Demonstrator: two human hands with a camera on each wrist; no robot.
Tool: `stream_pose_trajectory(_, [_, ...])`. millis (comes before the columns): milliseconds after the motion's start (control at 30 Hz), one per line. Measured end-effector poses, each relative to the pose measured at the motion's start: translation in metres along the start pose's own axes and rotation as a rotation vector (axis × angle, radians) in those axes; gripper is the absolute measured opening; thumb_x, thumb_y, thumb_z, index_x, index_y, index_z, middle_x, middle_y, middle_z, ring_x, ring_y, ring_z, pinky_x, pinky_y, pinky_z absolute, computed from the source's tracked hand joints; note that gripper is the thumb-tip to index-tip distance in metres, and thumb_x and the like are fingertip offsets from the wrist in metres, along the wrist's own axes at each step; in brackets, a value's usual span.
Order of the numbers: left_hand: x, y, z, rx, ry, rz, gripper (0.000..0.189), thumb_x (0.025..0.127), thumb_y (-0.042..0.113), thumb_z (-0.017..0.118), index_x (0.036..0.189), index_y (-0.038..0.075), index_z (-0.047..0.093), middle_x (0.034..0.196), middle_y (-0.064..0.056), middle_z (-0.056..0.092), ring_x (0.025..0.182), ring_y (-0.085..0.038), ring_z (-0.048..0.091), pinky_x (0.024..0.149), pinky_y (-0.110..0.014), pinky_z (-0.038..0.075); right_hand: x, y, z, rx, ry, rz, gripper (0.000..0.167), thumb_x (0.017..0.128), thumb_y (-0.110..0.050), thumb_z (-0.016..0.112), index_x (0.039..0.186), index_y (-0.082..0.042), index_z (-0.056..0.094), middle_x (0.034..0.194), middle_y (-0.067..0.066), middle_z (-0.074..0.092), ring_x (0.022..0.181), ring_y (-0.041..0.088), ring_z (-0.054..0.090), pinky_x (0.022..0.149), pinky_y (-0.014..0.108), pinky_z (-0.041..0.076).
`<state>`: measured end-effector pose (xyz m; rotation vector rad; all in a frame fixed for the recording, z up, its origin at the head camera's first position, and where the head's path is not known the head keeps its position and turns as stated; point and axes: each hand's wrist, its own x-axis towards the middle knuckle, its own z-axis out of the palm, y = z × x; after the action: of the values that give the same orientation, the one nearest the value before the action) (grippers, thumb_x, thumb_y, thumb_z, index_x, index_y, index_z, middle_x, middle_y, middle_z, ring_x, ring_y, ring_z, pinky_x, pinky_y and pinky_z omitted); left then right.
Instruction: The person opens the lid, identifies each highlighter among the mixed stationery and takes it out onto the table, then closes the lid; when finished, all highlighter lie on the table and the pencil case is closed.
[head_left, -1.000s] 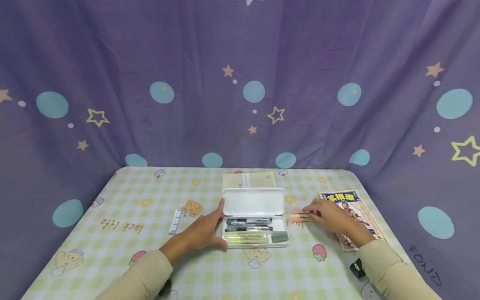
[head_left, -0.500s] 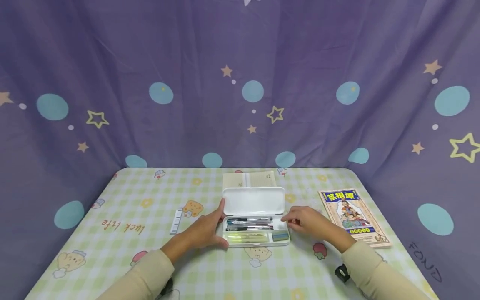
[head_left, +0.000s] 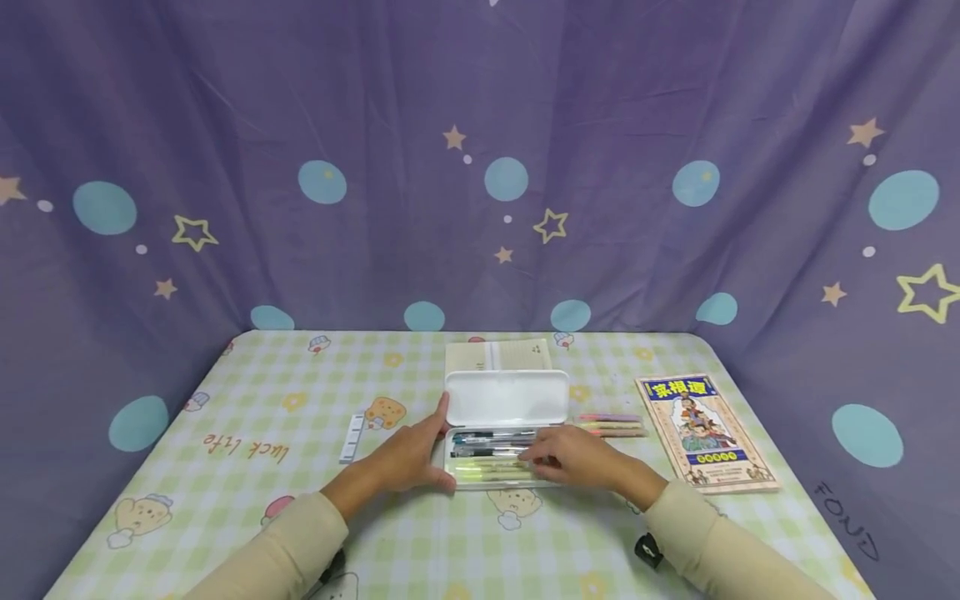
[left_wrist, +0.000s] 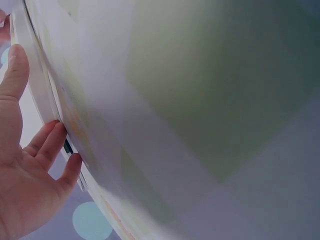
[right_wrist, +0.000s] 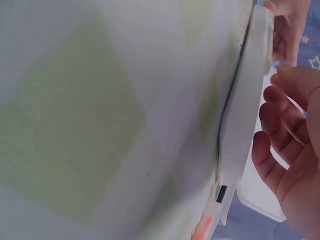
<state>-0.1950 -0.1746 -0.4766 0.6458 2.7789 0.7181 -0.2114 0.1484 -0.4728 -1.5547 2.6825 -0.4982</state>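
Note:
A white pencil case [head_left: 507, 398] lies with its lid raised. Its back compartment holds several clear-barrelled pens [head_left: 487, 447], and yellow sticks [head_left: 483, 472] lie in the front one. My left hand [head_left: 408, 454] rests against the case's left end, thumb and fingers spread; the left wrist view shows its fingertips along the case wall [left_wrist: 37, 80]. Over the right half of the case bends my right hand [head_left: 579, 457], fingertips down at the pens and yellow sticks. I cannot tell whether it pinches one. In the right wrist view its curled fingers [right_wrist: 270, 117] stand beside the case's white side [right_wrist: 240, 120].
Several pastel highlighters [head_left: 611, 425] lie just right of the case. An illustrated book [head_left: 705, 437] is farther right. A cream notebook [head_left: 498, 356] sits behind the lid. To the left lies a narrow white-and-grey strip [head_left: 352, 438]. A purple curtain [head_left: 480, 100] hangs behind the table.
My right hand has moved left from the highlighters, past the case's right end, to over its contents. It now covers the grey-blue eraser seen before. The left hand has stayed put.

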Motion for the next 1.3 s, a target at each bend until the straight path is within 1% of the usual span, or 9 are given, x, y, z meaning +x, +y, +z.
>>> stream_pose_trajectory(167, [-0.0012, -0.0003, 0.0002, 0.000, 0.004, 0.015, 0.144, 0.066, 0.058, 0.088, 0.164, 0.007, -0.005, 0.138, -0.004, 0.062, 0.120, -0.022, 0.063, 0.112, -0.044, 0.044, 0.0028, -0.0055, 0.0017, -0.013, -0.034, 0.004, 0.024, 0.094, -0.027, 0.074, 0.117, -0.019, 0.078, 0.087, -0.008, 0.061, 0.070, -0.005, 0.041, 0.064, 0.013, 0.038])
stream_pose_trajectory(267, [-0.0005, 0.0000, -0.0003, 0.002, 0.011, 0.023, 0.144, 0.067, 0.058, 0.088, 0.164, 0.007, -0.005, 0.137, -0.004, 0.062, 0.119, -0.021, 0.063, 0.111, -0.044, 0.044, 0.0037, -0.0074, 0.0009, -0.031, -0.031, 0.005, 0.025, 0.093, -0.028, 0.075, 0.116, -0.020, 0.078, 0.091, -0.008, 0.064, 0.072, -0.004, 0.043, 0.066, 0.014, 0.040])
stream_pose_trajectory(367, [0.0006, 0.0001, -0.0004, 0.002, 0.019, 0.022, 0.143, 0.067, 0.057, 0.088, 0.164, 0.007, -0.005, 0.137, -0.005, 0.062, 0.120, -0.022, 0.063, 0.112, -0.044, 0.044, 0.0047, -0.0075, 0.0015, -0.068, -0.029, -0.013, 0.024, 0.092, -0.029, 0.076, 0.115, -0.022, 0.079, 0.096, -0.009, 0.066, 0.074, -0.003, 0.045, 0.068, 0.015, 0.042])
stream_pose_trajectory(500, [0.0006, 0.0008, -0.0023, -0.005, 0.026, 0.027, 0.144, 0.066, 0.055, 0.090, 0.164, 0.006, -0.004, 0.136, -0.005, 0.063, 0.119, -0.023, 0.063, 0.111, -0.045, 0.045, 0.0066, -0.0060, 0.0041, -0.113, -0.015, -0.044, 0.023, 0.092, -0.030, 0.076, 0.113, -0.022, 0.080, 0.094, -0.010, 0.065, 0.074, -0.004, 0.044, 0.067, 0.014, 0.041])
stream_pose_trajectory(633, [0.0002, 0.0005, -0.0013, -0.013, 0.020, 0.030, 0.143, 0.067, 0.053, 0.090, 0.164, 0.006, -0.005, 0.136, -0.005, 0.063, 0.119, -0.022, 0.063, 0.112, -0.045, 0.044, 0.0057, -0.0056, 0.0066, -0.108, 0.004, -0.041, 0.021, 0.091, -0.028, 0.077, 0.111, -0.023, 0.081, 0.091, -0.011, 0.064, 0.072, -0.004, 0.043, 0.066, 0.012, 0.039])
stream_pose_trajectory(733, [0.0004, 0.0001, -0.0001, -0.014, 0.016, 0.024, 0.143, 0.067, 0.054, 0.090, 0.164, 0.007, -0.005, 0.136, -0.004, 0.062, 0.120, -0.021, 0.062, 0.112, -0.044, 0.044, 0.0044, -0.0056, 0.0079, -0.095, 0.009, -0.032, 0.021, 0.091, -0.028, 0.078, 0.111, -0.023, 0.081, 0.092, -0.011, 0.064, 0.073, -0.005, 0.044, 0.066, 0.012, 0.040])
stream_pose_trajectory(1033, [0.0016, 0.0001, -0.0003, 0.007, 0.018, 0.022, 0.144, 0.066, 0.056, 0.089, 0.164, 0.008, -0.006, 0.136, -0.002, 0.062, 0.120, -0.020, 0.062, 0.112, -0.044, 0.044, 0.0042, -0.0068, 0.0081, -0.068, 0.017, -0.006, 0.023, 0.089, -0.027, 0.079, 0.111, -0.023, 0.080, 0.098, -0.009, 0.073, 0.078, -0.003, 0.057, 0.070, 0.015, 0.047])
stream_pose_trajectory(1167, [0.0015, 0.0005, -0.0002, -0.001, 0.020, 0.024, 0.145, 0.066, 0.057, 0.089, 0.164, 0.008, -0.006, 0.136, -0.003, 0.063, 0.120, -0.021, 0.062, 0.112, -0.044, 0.044, 0.0039, -0.0083, 0.0064, -0.073, 0.012, -0.017, 0.023, 0.090, -0.026, 0.078, 0.112, -0.023, 0.080, 0.098, -0.009, 0.073, 0.081, -0.002, 0.061, 0.073, 0.016, 0.050])
stream_pose_trajectory(1300, [0.0005, 0.0011, -0.0001, -0.019, 0.021, 0.030, 0.144, 0.066, 0.056, 0.089, 0.164, 0.006, -0.005, 0.135, -0.005, 0.063, 0.117, -0.020, 0.063, 0.110, -0.046, 0.044, 0.0035, -0.0093, 0.0051, -0.086, 0.008, -0.040, 0.023, 0.091, -0.025, 0.077, 0.114, -0.023, 0.079, 0.098, -0.009, 0.072, 0.079, -0.003, 0.059, 0.071, 0.015, 0.048])
